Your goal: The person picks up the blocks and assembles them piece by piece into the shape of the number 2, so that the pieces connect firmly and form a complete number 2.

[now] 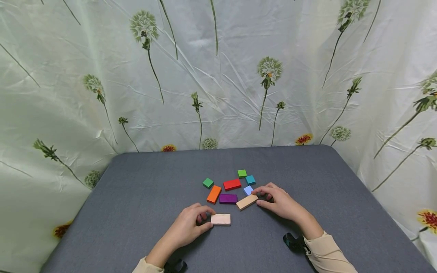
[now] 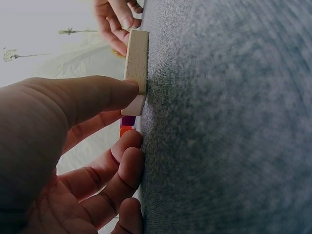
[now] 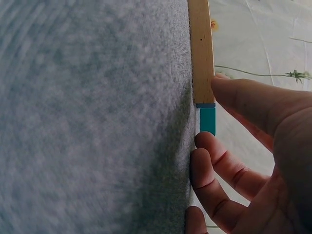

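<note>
In the head view, my left hand (image 1: pixel 188 225) pinches the left end of a pale wooden block (image 1: pixel 220 219) lying flat on the table. Its thumb lies against the near corner of that block (image 2: pixel 137 61) in the left wrist view, the index finger mostly hidden behind. My right hand (image 1: pixel 280 203) holds the right end of a tan wooden block (image 1: pixel 247 202) between thumb and index finger. This block lies at a slant. Just beyond it are a purple block (image 1: pixel 228 199) and a light blue block (image 1: pixel 248 190).
Farther back lie an orange block (image 1: pixel 214 194), a red block (image 1: pixel 232 184), a dark green block (image 1: pixel 208 183), a light green block (image 1: pixel 242 173) and a teal block (image 1: pixel 250 179). The grey table (image 1: pixel 153 182) meets a flowered curtain (image 1: pixel 232 76) behind.
</note>
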The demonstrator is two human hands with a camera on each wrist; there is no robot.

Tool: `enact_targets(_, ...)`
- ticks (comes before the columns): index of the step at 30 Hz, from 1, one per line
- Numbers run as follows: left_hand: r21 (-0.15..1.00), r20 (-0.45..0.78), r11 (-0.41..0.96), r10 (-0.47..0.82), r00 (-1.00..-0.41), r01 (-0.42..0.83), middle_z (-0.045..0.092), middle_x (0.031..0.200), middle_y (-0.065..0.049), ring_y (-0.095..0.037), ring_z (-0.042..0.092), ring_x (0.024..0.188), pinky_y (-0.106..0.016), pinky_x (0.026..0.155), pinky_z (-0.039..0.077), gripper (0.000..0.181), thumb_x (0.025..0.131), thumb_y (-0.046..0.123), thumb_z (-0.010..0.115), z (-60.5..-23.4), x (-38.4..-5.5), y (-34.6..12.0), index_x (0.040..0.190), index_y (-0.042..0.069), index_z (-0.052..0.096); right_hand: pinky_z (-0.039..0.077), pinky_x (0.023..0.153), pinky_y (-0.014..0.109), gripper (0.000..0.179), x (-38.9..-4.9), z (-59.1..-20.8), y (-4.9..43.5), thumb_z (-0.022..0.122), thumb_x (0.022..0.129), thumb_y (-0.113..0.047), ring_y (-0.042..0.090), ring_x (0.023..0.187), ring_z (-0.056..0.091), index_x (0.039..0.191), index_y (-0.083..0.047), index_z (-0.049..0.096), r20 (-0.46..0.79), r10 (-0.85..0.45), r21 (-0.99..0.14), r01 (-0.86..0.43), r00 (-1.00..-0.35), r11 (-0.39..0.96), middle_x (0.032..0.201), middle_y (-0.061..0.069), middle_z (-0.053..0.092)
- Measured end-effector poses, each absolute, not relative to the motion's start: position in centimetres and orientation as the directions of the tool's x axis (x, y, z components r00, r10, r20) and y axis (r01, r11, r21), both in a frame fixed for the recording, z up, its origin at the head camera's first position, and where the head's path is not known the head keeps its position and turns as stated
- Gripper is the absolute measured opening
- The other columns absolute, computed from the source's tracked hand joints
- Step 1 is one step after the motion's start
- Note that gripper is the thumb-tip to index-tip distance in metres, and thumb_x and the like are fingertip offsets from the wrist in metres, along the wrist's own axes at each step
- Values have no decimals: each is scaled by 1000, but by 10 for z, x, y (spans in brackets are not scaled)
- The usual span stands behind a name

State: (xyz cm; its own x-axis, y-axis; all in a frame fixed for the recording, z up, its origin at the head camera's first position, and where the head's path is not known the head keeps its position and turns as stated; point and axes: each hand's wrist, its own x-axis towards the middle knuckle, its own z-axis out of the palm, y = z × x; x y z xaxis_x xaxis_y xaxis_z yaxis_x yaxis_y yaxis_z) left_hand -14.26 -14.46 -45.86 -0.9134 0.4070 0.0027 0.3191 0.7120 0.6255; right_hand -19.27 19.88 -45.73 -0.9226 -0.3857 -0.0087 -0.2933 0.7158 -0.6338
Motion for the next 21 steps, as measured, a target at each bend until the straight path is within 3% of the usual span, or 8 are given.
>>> enact_targets(21,605,-20,734,401,-916,308,58,91,9,-6,50,78,-27,68,41,25,93,22,86,-461,-145,-144,116,27,77,50,87,39,21,-189,-452,196,83,95,-15,15,97,57,114,-23,76,13,-388,-610,-315,-922,727,116,1,66)
